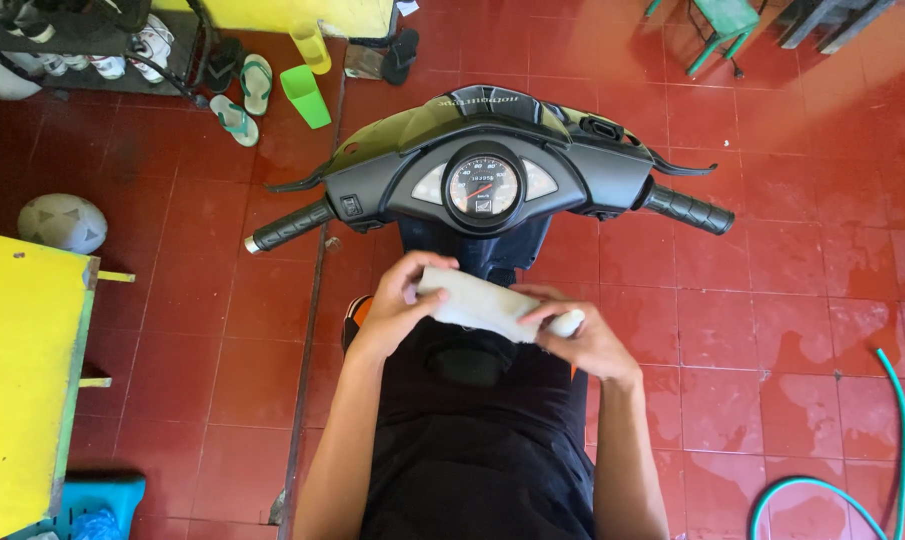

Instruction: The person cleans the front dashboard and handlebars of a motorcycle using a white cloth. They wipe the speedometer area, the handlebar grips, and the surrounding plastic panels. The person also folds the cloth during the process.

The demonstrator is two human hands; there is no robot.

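A black scooter stands in front of me, its round gauge [483, 187] in the middle of the handlebar [687, 208]. Just below the handlebar I hold a folded white cloth [482, 303] with both hands. My left hand [397, 305] grips its left end and my right hand [582, 340] closes over its right end. The cloth slants down to the right above the black seat [472, 440].
A yellow table [17, 380] stands at the left with a grey-white ball [62, 222] beyond it. Sandals [242, 95], a shoe rack and a green cup [306, 96] lie at the back left. A green hose [872, 440] curls on the red tiles at the right.
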